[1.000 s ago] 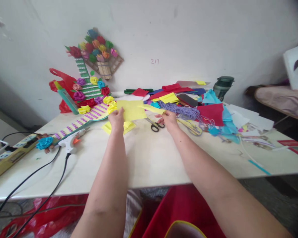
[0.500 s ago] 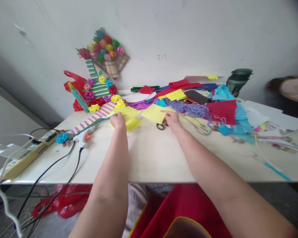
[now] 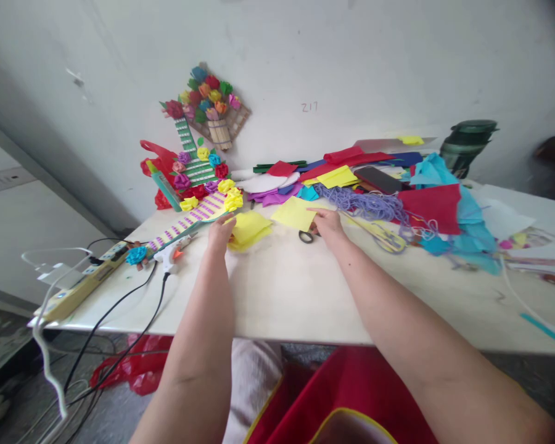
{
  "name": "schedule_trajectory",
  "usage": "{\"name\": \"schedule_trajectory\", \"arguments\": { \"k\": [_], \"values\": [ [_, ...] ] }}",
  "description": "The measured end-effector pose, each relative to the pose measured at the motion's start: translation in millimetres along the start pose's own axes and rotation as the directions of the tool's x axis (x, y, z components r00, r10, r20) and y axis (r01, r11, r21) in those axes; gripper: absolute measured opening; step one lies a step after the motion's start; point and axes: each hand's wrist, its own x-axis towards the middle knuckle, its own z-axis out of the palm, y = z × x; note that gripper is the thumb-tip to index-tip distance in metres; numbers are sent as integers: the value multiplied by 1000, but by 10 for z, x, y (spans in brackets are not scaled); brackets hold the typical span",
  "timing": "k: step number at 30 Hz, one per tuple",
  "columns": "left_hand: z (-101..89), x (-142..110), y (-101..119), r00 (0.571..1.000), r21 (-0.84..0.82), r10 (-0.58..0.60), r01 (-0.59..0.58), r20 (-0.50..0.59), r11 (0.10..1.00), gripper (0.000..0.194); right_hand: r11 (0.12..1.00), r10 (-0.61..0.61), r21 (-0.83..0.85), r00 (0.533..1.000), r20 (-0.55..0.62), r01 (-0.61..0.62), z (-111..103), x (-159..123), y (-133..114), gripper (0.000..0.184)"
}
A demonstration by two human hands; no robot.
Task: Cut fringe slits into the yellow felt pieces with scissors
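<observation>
At the left edge of a small pile of yellow paper squares (image 3: 252, 230) is my left hand (image 3: 220, 233). Its fingers look parted beside the pile, though slightly blurred. My right hand (image 3: 327, 226) pinches one corner of a single yellow paper square (image 3: 292, 213), which is held above the table just right of the pile. Under that hand lies a pair of scissors, with one dark handle loop (image 3: 306, 237) showing and the rest mostly covered.
A decorated guitar-shaped craft with paper flowers (image 3: 203, 206) stands at the left. Near it are a white glue gun (image 3: 167, 259) and power strip (image 3: 86, 283). Purple yarn (image 3: 358, 203), coloured paper, a phone (image 3: 382, 180) and a dark bottle (image 3: 467, 148) occupy the right back.
The yellow sheet in my left hand has come down onto the pile, and those fingers have loosened. My right hand keeps its square, earlier a strip-like edge, now seen flat. The view has swung left.
</observation>
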Motion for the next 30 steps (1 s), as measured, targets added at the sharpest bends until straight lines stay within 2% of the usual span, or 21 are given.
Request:
{"name": "schedule_trajectory", "arguments": {
  "k": [2, 5, 7, 10, 14, 18, 22, 24, 26, 28, 30],
  "values": [
    [-40, -3, 8, 992, -49, -61, 67, 107, 997, 37, 1000, -4, -6, 1000, -1, 4, -1, 4, 7, 37],
    [-116, 9, 36, 983, -43, -45, 53, 176, 998, 32, 1000, -4, -19, 1000, 0, 4, -4, -5, -2, 36],
    [-163, 12, 65, 977, 11, -33, 31, 210, 999, 35, 1000, 4, -25, 1000, -4, -5, -5, -21, -20, 36],
    [-208, -7, 130, 964, 180, -67, 20, 259, 983, 44, 999, 6, -33, 1000, -11, -6, -3, -40, -38, 36],
    [-218, -29, 217, 949, 463, -53, -102, 310, 881, 54, 999, 8, -42, 1000, -14, -8, -3, -45, -40, 36],
    [-230, -8, 243, 930, 607, -79, -169, 359, 776, 54, 999, 16, -50, 1000, -14, -17, 0, -48, -48, 36],
    [-249, -10, 326, 972, 761, 9, -189, 234, 621, 41, 999, 7, -47, 1000, -10, -7, 7, -39, -35, 35],
    [-223, -43, 417, 976, 786, 70, -206, 204, 583, 40, 999, -2, -47, 1000, -10, 2, 7, -30, -20, 35],
    [-150, -97, 512, 942, 745, 164, -332, 293, 578, 39, 999, -8, -54, 1000, -7, 7, 4, -23, -9, 35],
    [-33, -162, 574, 912, 715, 168, -400, 375, 574, 38, 998, -11, -62, 1000, -5, 11, 1, -21, -5, 36],
    [98, -223, 580, 900, 717, 169, -424, 401, 553, 41, 997, -10, -71, 1000, -8, 10, -1, -20, -4, 36]
  ]
}}
